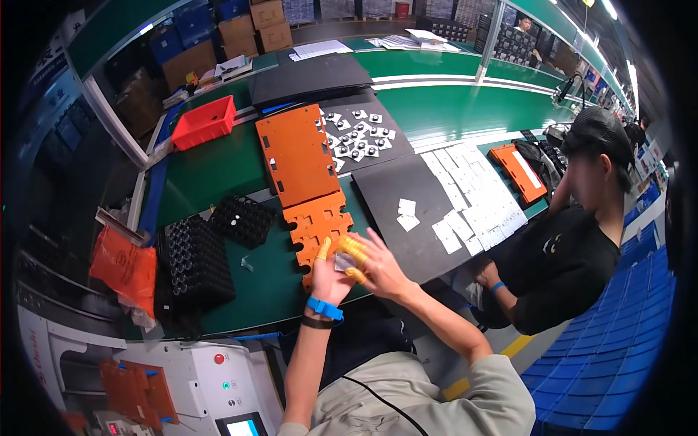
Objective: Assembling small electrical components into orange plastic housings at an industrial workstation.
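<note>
Both my hands meet just above the near end of the orange notched plate (320,218), with yellow covers on several fingertips. Between them is a small pale square piece (343,262), partly hidden by the fingers. My left hand (331,280), below a blue wrist strap with a cord, holds the piece from the left. My right hand (378,265) reaches over it from the right, its thumb and covered fingers at the piece. Beyond the notched plate lies a flat orange panel (294,156) with slots. Several small white squares with black round parts (356,134) lie beside that panel.
A black mat (392,182) on the right bears rows of white cards (472,196). Black trays (193,261) and a red bin (203,122) stand left. A co-worker (574,240) sits close on the right. A white machine (196,385) stands at lower left.
</note>
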### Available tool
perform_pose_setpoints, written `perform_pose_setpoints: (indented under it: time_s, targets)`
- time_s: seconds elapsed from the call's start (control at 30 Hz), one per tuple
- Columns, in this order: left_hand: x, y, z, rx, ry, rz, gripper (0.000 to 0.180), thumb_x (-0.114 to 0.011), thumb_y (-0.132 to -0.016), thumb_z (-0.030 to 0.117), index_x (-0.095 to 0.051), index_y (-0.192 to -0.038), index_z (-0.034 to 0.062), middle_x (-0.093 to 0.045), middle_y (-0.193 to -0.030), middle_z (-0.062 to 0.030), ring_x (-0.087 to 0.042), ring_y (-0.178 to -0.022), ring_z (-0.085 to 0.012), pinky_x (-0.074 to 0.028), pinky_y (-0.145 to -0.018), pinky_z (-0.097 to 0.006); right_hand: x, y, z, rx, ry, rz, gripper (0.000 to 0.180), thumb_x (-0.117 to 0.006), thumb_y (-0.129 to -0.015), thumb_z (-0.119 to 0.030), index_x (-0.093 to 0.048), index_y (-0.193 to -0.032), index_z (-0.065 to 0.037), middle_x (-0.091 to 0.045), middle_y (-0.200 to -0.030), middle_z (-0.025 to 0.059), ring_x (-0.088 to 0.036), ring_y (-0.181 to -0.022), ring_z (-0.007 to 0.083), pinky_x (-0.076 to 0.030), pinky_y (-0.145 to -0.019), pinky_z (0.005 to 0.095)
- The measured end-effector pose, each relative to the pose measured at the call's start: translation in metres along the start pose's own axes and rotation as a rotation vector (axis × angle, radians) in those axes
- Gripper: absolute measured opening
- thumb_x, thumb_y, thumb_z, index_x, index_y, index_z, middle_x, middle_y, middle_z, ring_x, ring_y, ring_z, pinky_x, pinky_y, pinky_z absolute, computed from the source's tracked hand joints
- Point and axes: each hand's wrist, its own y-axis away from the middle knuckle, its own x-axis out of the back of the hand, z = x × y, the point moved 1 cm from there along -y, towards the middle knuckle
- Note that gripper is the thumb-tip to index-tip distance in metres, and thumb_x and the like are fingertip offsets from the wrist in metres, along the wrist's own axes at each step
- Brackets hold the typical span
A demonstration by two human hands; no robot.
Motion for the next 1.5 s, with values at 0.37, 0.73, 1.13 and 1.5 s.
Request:
perform_pose_setpoints:
  time_s: [0.37,0.73,1.13,1.5]
  targets:
    - [0.044,-0.024,-0.003,0.008,0.195,0.084,0.026,-0.051,-0.102,0.027,-0.063,-0.108,0.0053,-0.065,-0.098,-0.0097,-0.051,-0.072,-0.0193,-0.043,-0.063,-0.03,-0.008,0.021,0.077,-0.55,0.368,-0.144,0.089,-0.075,-0.082,-0.028,-0.029,-0.15,0.007,-0.026,-0.157,0.0298,-0.019,-0.149,0.0453,-0.019,-0.121,0.0532]
    - [0.032,-0.03,-0.002,-0.003,0.248,0.054,0.023,-0.051,-0.102,0.023,-0.063,-0.107,0.0038,-0.063,-0.098,-0.0107,-0.051,-0.074,-0.0184,-0.043,-0.063,-0.029,-0.02,0.027,0.064,-0.462,0.264,0.237,0.029,-0.061,-0.09,-0.006,-0.066,-0.117,0.002,-0.06,-0.13,0.0248,-0.058,-0.121,0.0398,-0.051,-0.098,0.0433]
    - [0.027,-0.033,-0.004,-0.004,0.187,-0.092,0.05,-0.039,-0.105,0.037,-0.05,-0.136,-0.0003,-0.06,-0.129,-0.021,-0.054,-0.125,-0.0367,-0.043,-0.108,-0.05,0.004,0.008,0.014,-0.362,-0.169,0.095,0.041,-0.062,-0.084,0.003,-0.065,-0.124,-0.005,-0.069,-0.113,0.0207,-0.068,-0.103,0.0381,-0.058,-0.086,0.0412]
    - [0.023,-0.034,-0.019,0.024,0.114,-0.016,0.038,-0.039,-0.107,0.032,-0.055,-0.132,0.0087,-0.063,-0.126,-0.0062,-0.061,-0.11,-0.0226,-0.051,-0.096,-0.042,-0.002,0.004,-0.002,-0.244,0.154,0.052,0.052,-0.065,-0.089,-0.016,-0.052,-0.137,-0.001,-0.048,-0.146,0.0185,-0.037,-0.141,0.0398,-0.017,-0.119,0.0606]
